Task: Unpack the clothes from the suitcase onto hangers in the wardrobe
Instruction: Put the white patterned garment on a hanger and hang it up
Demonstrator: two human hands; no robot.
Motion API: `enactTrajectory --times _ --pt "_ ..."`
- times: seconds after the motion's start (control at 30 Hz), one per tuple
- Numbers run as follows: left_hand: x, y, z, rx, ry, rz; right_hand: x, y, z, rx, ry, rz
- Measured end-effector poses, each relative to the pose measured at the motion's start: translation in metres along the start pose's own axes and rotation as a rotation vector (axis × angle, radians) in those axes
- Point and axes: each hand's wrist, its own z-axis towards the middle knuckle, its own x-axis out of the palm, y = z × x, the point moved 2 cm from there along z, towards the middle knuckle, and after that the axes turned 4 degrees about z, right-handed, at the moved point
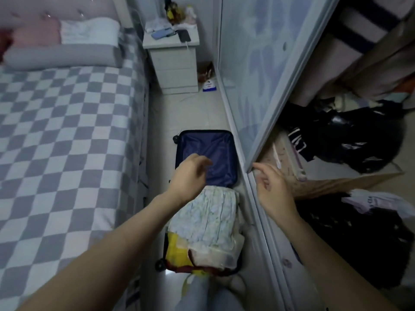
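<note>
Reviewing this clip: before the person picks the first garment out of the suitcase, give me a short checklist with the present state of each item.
1. Suitcase lies open on the floor: ok.
2. Clothes reachable: ok, the floral garment lies on top of the near half; the far half with the blue lining looks empty.
3. Left hand free: ok, open above the suitcase, holding nothing.
4. Right hand free: ok, empty, fingers by the edge of the sliding door.
5. Wardrobe open: ok, the interior shows to the right of the door.
6. Free hanger available: cannot tell, none clearly visible among the hanging clothes.
</note>
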Motion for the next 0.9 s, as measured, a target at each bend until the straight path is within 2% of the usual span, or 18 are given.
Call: enactTrajectory --times 0.23,0.43,0.73,0.9 --pt "0.087 0.091 -0.007 -0.234 0.072 0.013 0.078 -0.102 -0.016 0.373 0.103 0.078" --pt "0.181 0.171 0.009 -0.322 0.216 0.059 0.148 -0.205 -0.029 0.583 0.210 0.045" --pt "0.325 0.278 0.067 -0.244 0.461 0.288 0.250 -0.331 -0.023 0.684 0.194 0.137" --pt "0.380 0.309 0.095 -0.104 0.471 0.401 0.284 -0.375 -0.006 0.639 0.217 0.148"
